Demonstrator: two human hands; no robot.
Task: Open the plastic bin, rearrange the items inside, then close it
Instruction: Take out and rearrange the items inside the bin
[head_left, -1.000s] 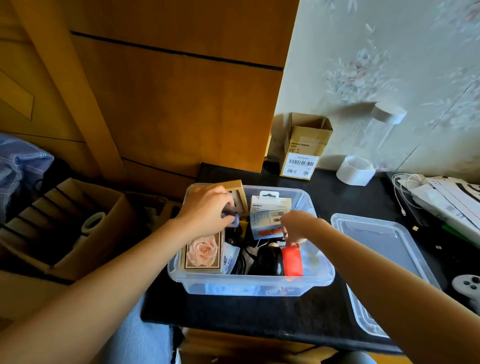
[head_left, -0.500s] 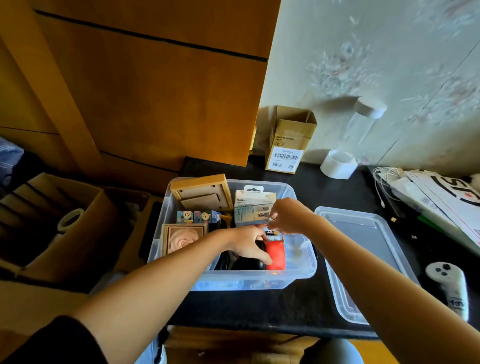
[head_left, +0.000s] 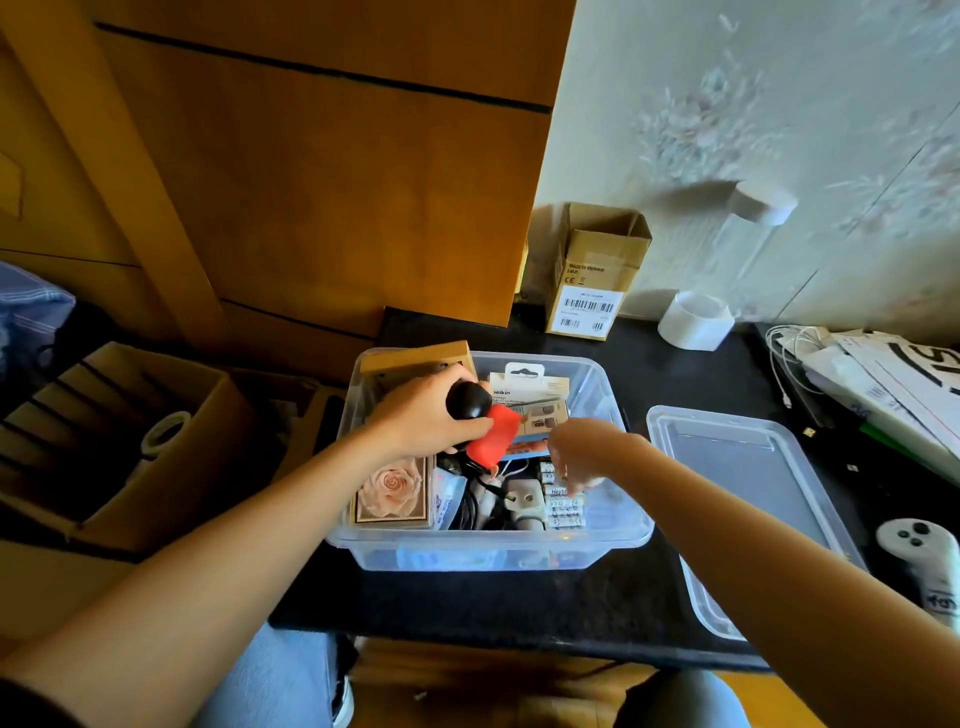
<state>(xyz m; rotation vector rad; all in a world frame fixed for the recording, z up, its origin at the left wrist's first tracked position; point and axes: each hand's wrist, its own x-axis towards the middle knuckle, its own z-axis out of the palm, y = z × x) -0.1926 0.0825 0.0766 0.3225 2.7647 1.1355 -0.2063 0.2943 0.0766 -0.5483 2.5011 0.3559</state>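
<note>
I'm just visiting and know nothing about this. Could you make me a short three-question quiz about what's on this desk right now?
1. True or false: the clear plastic lid sits on the clear plastic bin.
2. Which hand grips the red and black gadget? A) left hand B) right hand C) neither
3. Fill in: the small box with a pink rose picture lies in the bin's near-____ corner.

Key
1. False: the lid lies on the black desk, to the right of the bin.
2. A; the right hand reaches down over the pack of white batteries.
3. left
</note>
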